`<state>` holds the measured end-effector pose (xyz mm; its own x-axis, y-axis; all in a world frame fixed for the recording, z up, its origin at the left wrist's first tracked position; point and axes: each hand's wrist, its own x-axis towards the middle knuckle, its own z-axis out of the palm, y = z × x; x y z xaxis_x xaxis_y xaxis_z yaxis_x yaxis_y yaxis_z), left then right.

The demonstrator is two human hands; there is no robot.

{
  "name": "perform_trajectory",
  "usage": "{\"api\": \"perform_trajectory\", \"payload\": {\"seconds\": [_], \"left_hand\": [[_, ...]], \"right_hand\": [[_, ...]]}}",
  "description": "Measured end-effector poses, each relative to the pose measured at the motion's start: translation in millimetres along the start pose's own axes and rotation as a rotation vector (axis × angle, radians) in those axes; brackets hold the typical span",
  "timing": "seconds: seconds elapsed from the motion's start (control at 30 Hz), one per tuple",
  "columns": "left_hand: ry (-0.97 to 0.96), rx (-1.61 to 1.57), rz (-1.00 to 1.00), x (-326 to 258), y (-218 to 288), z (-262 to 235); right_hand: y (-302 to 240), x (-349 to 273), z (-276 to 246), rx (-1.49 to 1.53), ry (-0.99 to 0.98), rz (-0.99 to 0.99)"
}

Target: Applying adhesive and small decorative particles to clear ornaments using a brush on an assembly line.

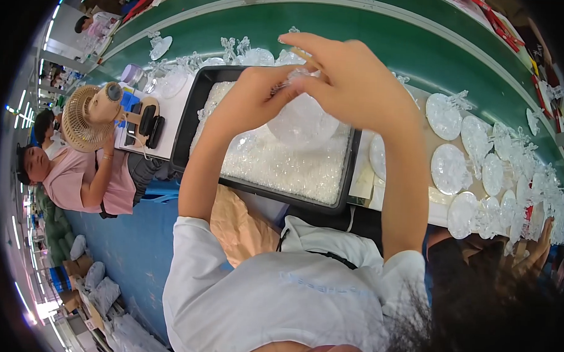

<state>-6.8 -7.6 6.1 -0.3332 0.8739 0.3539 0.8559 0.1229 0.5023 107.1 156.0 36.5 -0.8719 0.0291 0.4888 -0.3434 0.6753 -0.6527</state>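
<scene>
Both my hands are raised over a black tray (263, 186) filled with clear, glittering granules (282, 167). Between them is a clear ornament with a round, disc-like base (303, 124), tilted toward me. My left hand (255, 99) is closed around the ornament's upper part, which its fingers largely hide. My right hand (354, 79) meets it from the other side, thumb bent against the ornament's top. A thin tan stick (310, 58) lies in the right hand's fingers, its index finger stretched out above; the stick's tip is hard to make out.
To the right, several clear round-based ornaments (450, 169) crowd the table. More ornaments (258, 56) stand behind the tray on a green surface (337, 23). A beige fan (85, 116) is at left, near a person in pink (86, 184). Another person's hand (540, 247) is at far right.
</scene>
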Motion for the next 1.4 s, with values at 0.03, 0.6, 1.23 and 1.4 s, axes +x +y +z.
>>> {"api": "perform_trajectory", "payload": {"seconds": [0.03,0.6,1.23,1.4], "left_hand": [[0.042,-0.02,-0.064,-3,-1,-2],[0.533,0.282,-0.156,-27,-2,15],[0.366,0.364,0.137,-31,2,12],[0.381,0.218,0.163,-26,-1,15]], "right_hand": [[-4,-8,-2,0.003,-0.008,-0.001],[21,-105,80,0.393,0.672,-0.147],[17,-101,79,0.305,0.61,-0.012],[16,-99,67,0.305,0.455,0.025]]}}
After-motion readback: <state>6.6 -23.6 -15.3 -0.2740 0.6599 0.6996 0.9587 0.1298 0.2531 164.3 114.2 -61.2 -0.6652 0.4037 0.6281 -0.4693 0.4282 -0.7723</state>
